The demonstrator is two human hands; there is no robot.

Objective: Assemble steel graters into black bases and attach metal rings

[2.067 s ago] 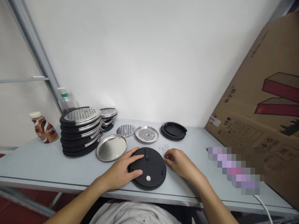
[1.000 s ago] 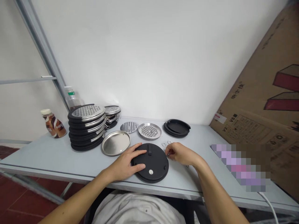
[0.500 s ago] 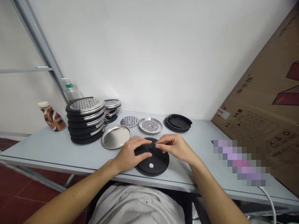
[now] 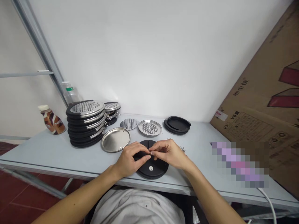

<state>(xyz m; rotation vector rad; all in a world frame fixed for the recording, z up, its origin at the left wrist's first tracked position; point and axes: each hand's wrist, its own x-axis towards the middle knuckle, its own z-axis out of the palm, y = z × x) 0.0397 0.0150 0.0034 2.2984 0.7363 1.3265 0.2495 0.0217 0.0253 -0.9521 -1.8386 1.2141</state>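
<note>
A black round disc (image 4: 161, 169) with a round hole near its front edge lies close to the table's front edge. Above it, my left hand (image 4: 132, 158) and my right hand (image 4: 170, 153) meet fingertip to fingertip. Both pinch a tiny shiny metal piece (image 4: 151, 153), too small to name exactly. Partly hidden behind my right hand are several small wire clips (image 4: 182, 149) on the table. A shallow metal lid (image 4: 116, 140) is just beyond my left hand. Farther back are a grater plate with a rim (image 4: 149, 128) and a flat perforated disc (image 4: 129, 124).
At the left rises a tall stack of black-edged round graters (image 4: 86, 127), with a smaller stack (image 4: 112, 107) behind. A brown drink bottle (image 4: 52, 119) and a clear bottle (image 4: 70, 95) stand nearby. Black round trays (image 4: 177, 125) sit at the back. A cardboard box (image 4: 259, 118) leans at right.
My hands have come together over the black disc, the right fingertips moving down and left to meet the left ones. A small metal piece now shows between them. The view has tilted slightly upward.
</note>
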